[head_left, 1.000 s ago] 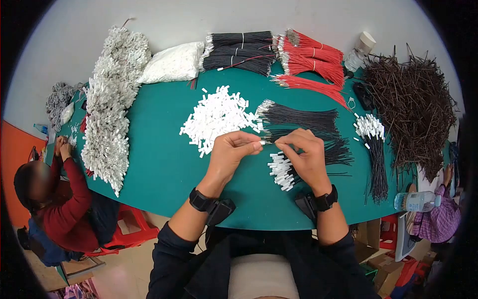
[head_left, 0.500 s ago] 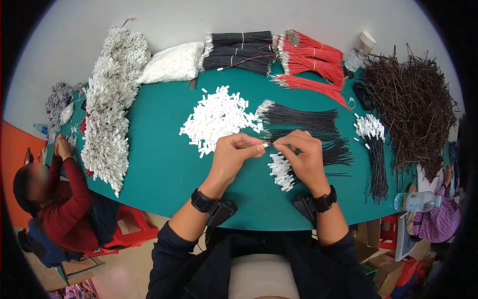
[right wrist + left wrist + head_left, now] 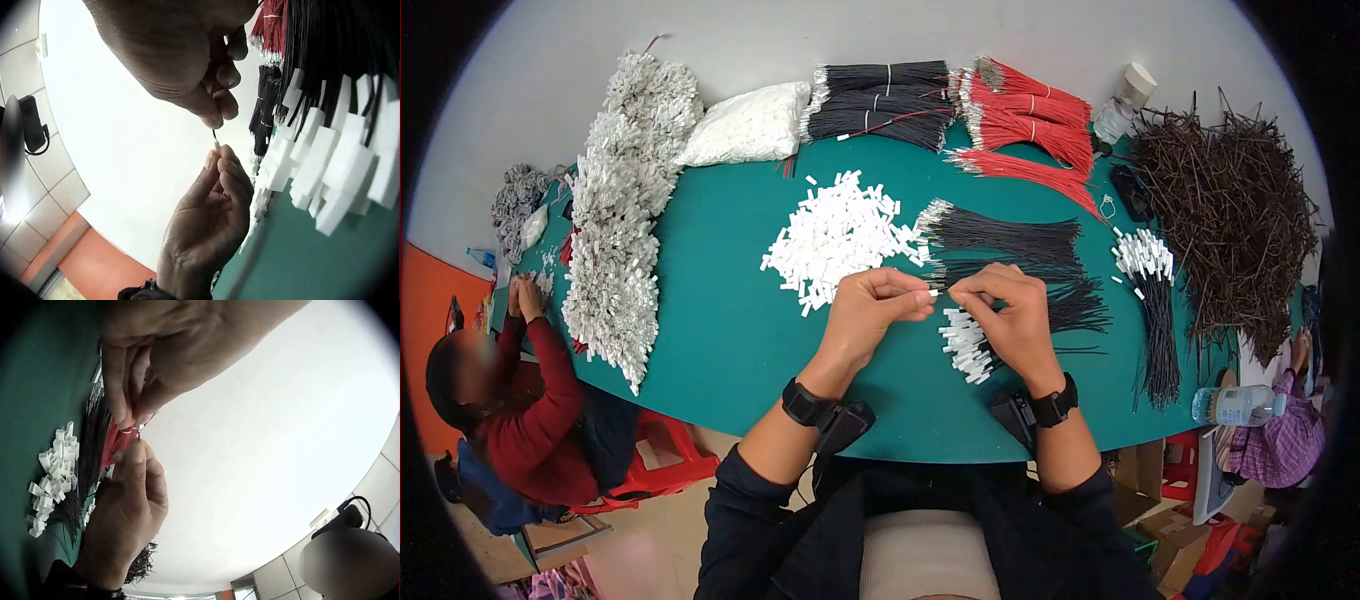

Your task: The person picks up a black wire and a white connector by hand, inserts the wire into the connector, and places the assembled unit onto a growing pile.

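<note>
My left hand (image 3: 862, 318) pinches a small white connector housing (image 3: 933, 292) between thumb and index finger, over the green table. Facing it, my right hand (image 3: 1012, 308) pinches a thin black wire (image 3: 214, 134) close to its end. In the right wrist view the wire's tip meets the housing, which is mostly hidden by the left fingers. Just beyond the left hand lies a heap of loose white housings (image 3: 835, 235). Black wires (image 3: 1010, 234) lie spread beyond the right hand. Beneath that hand is a cluster of wires with white housings (image 3: 966, 347) on their ends.
Tied black wire bundles (image 3: 880, 100) and red bundles (image 3: 1030, 115) line the back, beside a white bag (image 3: 748, 125). A tall white pile (image 3: 625, 200) stands left, a dark brown wire heap (image 3: 1225, 210) right. A bottle (image 3: 1238, 405) lies at the right edge. Another person (image 3: 530, 430) sits left.
Since a second ago the left hand has shifted slightly right, and the gap between the two hands' fingers has narrowed. Over the last half second the hands have barely moved.
</note>
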The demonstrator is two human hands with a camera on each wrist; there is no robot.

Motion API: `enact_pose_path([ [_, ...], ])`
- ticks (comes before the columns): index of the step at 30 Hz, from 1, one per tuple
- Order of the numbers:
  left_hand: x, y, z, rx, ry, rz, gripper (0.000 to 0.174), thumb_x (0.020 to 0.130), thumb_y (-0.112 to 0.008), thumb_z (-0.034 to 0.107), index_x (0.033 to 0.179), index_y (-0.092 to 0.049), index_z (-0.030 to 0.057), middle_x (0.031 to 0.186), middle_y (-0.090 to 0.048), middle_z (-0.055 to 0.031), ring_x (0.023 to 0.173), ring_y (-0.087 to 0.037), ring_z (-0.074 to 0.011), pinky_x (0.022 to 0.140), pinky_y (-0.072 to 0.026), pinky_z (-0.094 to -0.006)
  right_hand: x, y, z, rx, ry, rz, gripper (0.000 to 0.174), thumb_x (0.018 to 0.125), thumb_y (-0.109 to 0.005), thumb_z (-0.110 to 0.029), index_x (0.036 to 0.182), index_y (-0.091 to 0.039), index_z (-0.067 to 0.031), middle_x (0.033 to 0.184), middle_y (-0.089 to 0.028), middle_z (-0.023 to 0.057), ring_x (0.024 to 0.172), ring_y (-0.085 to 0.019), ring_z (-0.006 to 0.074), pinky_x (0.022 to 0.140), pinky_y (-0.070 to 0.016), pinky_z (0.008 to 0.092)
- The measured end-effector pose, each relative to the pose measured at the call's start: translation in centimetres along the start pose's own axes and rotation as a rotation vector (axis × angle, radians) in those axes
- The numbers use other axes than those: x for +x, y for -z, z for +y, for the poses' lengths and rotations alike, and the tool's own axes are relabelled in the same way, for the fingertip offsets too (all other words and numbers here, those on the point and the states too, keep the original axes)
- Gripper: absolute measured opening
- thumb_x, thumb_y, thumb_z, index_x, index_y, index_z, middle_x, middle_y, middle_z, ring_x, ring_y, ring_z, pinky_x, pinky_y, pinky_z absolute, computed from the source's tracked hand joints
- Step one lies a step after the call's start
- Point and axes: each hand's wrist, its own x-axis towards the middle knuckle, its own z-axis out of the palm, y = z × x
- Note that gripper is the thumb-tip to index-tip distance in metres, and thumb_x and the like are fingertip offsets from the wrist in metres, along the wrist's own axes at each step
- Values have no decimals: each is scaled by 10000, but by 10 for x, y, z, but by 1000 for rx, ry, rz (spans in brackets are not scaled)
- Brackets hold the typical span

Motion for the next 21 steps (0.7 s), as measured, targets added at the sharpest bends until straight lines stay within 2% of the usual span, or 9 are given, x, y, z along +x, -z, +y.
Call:
enact_pose_path([
  [5,1,1,-2,25,6,-12,113,916,-767,9,1016,-737,-33,965,-762,-129,889,-755,-192,797,-631,-294,0,0,-1,-23,30,5,56,831,-806,-77,861,-759,-71,757,-702,33,597,-561,183,674,-402,334],
  [13,2,2,-9,53,-98,-22,97,907,-771,-6,994,-737,-33,929,-761,-121,851,-750,-186,801,-616,-297,-1,1,1,-30,49,-11,53,831,-798,-72,858,-753,-73,743,-690,32,608,-567,189,677,-394,344],
  [21,0,0,-7,50,-77,-16,94,906,-762,-25,992,-730,-48,943,-763,-127,855,-751,-184,799,-617,-295,0,0,-1,-32,69,-53,42,839,-785,-70,852,-745,-70,742,-679,41,643,-591,215,690,-398,352],
])
